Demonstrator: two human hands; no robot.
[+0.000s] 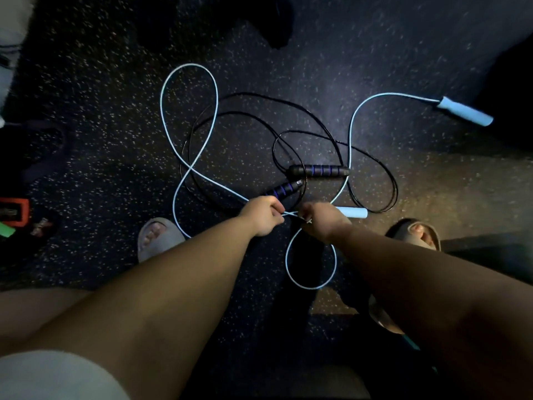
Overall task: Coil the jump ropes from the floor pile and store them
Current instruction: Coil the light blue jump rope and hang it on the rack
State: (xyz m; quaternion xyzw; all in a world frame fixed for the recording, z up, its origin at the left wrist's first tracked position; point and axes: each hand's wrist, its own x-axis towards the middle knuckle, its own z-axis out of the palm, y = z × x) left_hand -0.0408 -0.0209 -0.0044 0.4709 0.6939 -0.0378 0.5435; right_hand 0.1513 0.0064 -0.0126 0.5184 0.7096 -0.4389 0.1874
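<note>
A light blue jump rope [190, 166] sprawls in loops over the dark speckled floor. One of its handles [464, 111] lies far right, the other handle [352, 212] sticks out just beyond my right hand [324, 220]. My left hand [264, 215] and my right hand both pinch the blue cord where strands cross between them. A small blue loop [311, 284] lies below my right hand. A black jump rope [259, 96] with two black, purple-ringed handles [318, 170] lies tangled under the blue one, just beyond my hands.
My feet in pale slides [158, 235] stand on either side of the pile, the right foot [415, 232] beside a dark ledge. An orange-framed object [14, 212] and green scrap lie far left. A dark shape [277, 21] sits at the top.
</note>
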